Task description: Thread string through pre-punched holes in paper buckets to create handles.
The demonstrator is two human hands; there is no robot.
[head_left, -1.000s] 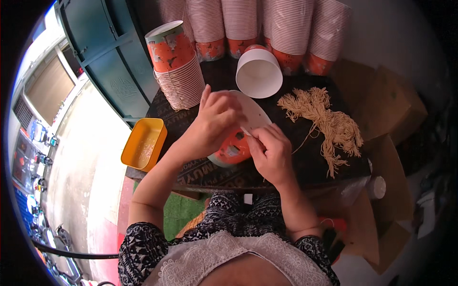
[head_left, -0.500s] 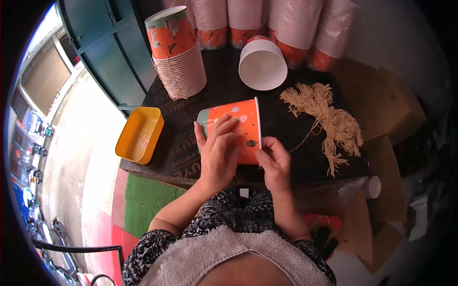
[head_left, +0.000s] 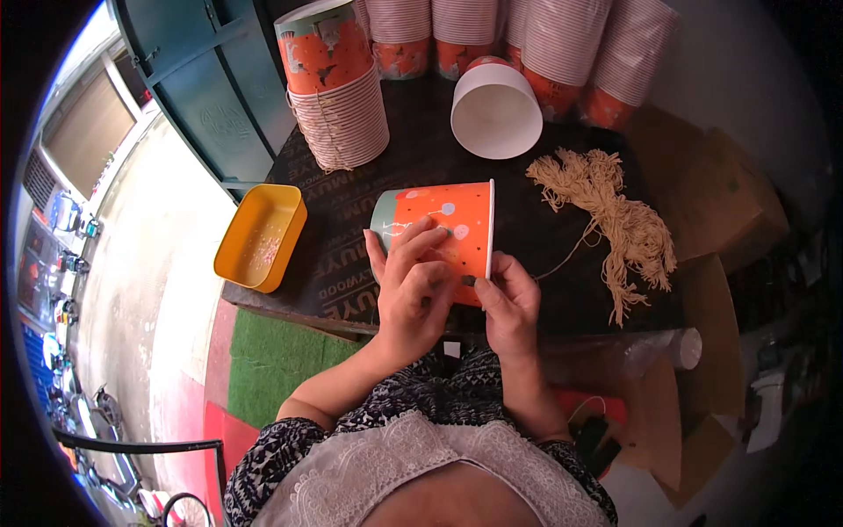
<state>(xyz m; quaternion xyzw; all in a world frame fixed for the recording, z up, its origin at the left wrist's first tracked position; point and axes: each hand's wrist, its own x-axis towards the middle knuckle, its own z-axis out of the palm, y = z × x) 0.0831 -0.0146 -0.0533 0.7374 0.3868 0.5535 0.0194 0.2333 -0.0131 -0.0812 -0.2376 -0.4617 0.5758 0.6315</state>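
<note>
An orange paper tub (head_left: 470, 206) with a grey-green base band lies on its side in front of me, its white rim facing right. My left hand (head_left: 407, 294) holds its body, with fingertips on the printed wall and an outer finger by the base. At the rim's near edge, my right hand (head_left: 512, 307) pinches with thumb and fingers. A thin string runs from that hand to a bundle of tan strings (head_left: 615, 215) on the table. Whether the string goes round the tub cannot be seen.
Upper left stands a stack of nested tubs (head_left: 338, 119), with string hanging along it. A single tub (head_left: 497, 119) lies with its white mouth toward me. Plastic-wrapped tub stacks (head_left: 562, 44) line the back. A yellow container (head_left: 250, 237) sits on the dark table's (head_left: 342, 211) left edge; cardboard (head_left: 711, 184) is at right.
The tub has rolled a little in my hands, so its print sits lower. My left-hand fingers have shifted slightly over the wall. The whole view has moved slightly.
</note>
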